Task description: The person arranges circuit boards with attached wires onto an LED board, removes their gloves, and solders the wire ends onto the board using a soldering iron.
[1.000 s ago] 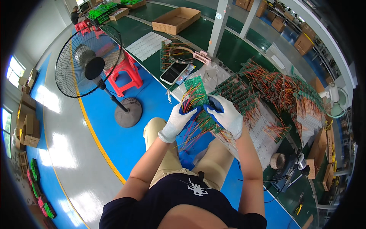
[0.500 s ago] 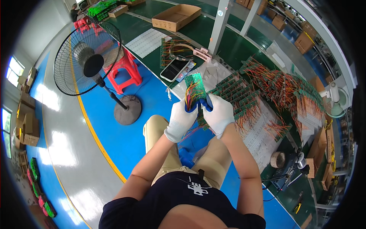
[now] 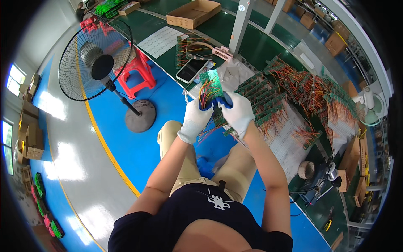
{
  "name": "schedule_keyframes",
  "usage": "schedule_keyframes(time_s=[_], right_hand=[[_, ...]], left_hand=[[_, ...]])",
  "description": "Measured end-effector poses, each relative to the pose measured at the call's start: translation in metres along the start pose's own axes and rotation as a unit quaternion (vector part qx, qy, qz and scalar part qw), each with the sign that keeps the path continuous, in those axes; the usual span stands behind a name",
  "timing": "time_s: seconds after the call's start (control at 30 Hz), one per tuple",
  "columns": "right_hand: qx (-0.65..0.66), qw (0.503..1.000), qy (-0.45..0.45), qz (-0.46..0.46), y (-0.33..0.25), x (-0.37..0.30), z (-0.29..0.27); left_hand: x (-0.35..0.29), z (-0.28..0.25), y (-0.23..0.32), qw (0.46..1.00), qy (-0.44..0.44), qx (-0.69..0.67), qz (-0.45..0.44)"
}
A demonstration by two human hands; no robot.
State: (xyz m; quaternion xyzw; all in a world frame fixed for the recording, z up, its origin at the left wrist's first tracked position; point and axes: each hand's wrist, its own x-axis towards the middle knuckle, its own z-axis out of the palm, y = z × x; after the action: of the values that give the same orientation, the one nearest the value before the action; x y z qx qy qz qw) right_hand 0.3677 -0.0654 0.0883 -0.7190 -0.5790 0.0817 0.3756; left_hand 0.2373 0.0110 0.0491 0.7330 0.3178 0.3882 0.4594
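Both hands wear white gloves with blue fingertips. Between them, over the near edge of the bench, they hold a green circuit board [image 3: 215, 80] with red, yellow and orange wires along its left side. My left hand [image 3: 196, 118] is closed on the board's lower left, by the wires. On its lower right side my right hand [image 3: 238, 110] is closed, thumb near the other thumb. The gloves hide the board's lower end. Just right of my right hand lie rows of wired circuit boards [image 3: 262, 98]. A phone [image 3: 193, 69] lies beyond the held board.
A standing fan [image 3: 103, 67] and a red stool [image 3: 136, 77] stand at the left. The green bench carries a cardboard tray [image 3: 194, 14], a white sheet [image 3: 161, 41] and a heap of wired boards [image 3: 306, 90]. Nearer right are a tape roll [image 3: 306, 170], solder spool [image 3: 332, 174] and pliers [image 3: 328, 222].
Both hands and the circuit board have moved slightly up and away from my body. The board has tilted, and its face catches more light. The grip stays on it.
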Motion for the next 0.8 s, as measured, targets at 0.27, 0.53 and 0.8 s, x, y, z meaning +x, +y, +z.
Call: schedule_keyframes(time_s=[0.27, 0.53, 0.8], right_hand=[[0.326, 0.942, -0.018, 0.081, 0.028, -0.005, -0.018], [0.291, 0.95, -0.081, 0.075, 0.029, -0.022, -0.023], [-0.048, 0.995, -0.009, 0.083, 0.015, -0.006, -0.008]], left_hand=[[0.0, -0.01, -0.002, 0.966, -0.196, -0.14, -0.096], [-0.006, -0.002, -0.009, 0.978, -0.152, -0.118, -0.073], [0.017, 0.013, 0.0, 0.997, -0.068, 0.023, 0.03]])
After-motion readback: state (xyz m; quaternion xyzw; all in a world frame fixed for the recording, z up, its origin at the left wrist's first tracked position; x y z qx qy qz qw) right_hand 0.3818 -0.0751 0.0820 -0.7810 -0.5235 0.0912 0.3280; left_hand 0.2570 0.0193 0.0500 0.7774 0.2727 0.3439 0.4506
